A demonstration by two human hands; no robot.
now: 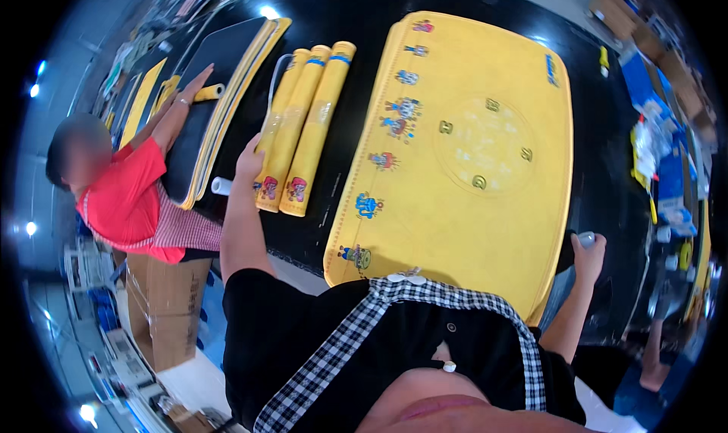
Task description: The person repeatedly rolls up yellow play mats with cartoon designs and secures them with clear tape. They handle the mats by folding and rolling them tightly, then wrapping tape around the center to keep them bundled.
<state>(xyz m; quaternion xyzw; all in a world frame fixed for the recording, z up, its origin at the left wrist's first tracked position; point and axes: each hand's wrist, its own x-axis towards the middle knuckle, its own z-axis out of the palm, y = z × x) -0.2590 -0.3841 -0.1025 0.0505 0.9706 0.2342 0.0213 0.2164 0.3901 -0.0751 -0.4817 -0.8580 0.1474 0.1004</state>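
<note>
Three yellow rolled mats (311, 133) lie side by side left of centre, with clear tape or film across their middles and coloured cartoon prints at the near ends. My left hand (250, 160) grips the left side of the leftmost roll, its fingers partly hidden. At the table's right near edge my right hand (590, 257) is closed round a small grey rounded thing (585, 240), whose kind I cannot make out. Between my hands lies a stack of flat yellow mats (455, 228), printed with cartoon figures along the left side and a round pattern.
On the left a co-worker in a red top (133, 194) reaches over a stack of dark-faced mats (220, 76). A white tube (221, 186) lies beside the rolls. Blue boxes (675, 175) and brown cartons (614, 12) stand at right; a large carton (163, 308) sits below left.
</note>
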